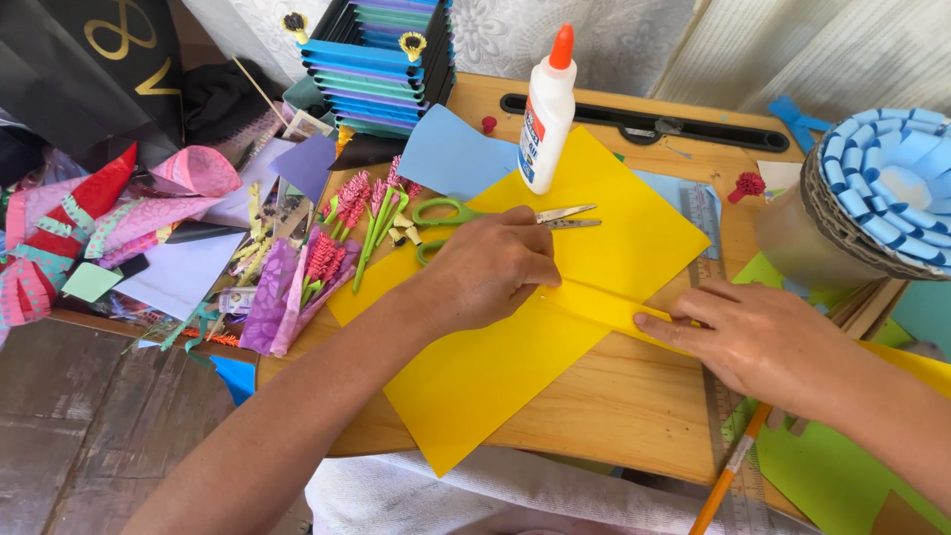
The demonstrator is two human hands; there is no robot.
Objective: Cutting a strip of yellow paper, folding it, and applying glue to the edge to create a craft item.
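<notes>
A: Head camera, looking down: where does the yellow paper lie from the hands?

B: Directly under both. The sheet sits cornerwise on the wooden desk, and a folded band crosses it with its long axis running from the left hand down to the right hand.

A: Which hand is nearer that fold?

B: Both touch it, one at each end. The left hand is loosely curled, knuckles up, fingertips pressing the upper end. The right hand lies flat, fingers extended and close together, pointing left along the crease. Neither holds anything.

A: And the arms?

B: The left forearm comes up from the lower left, the right from the lower right edge (so they converge on the fold).

A: Anything close by?

B: Green-handled scissors just above the left hand, a glue bottle upright beyond them, a ruler under the right hand.
</notes>
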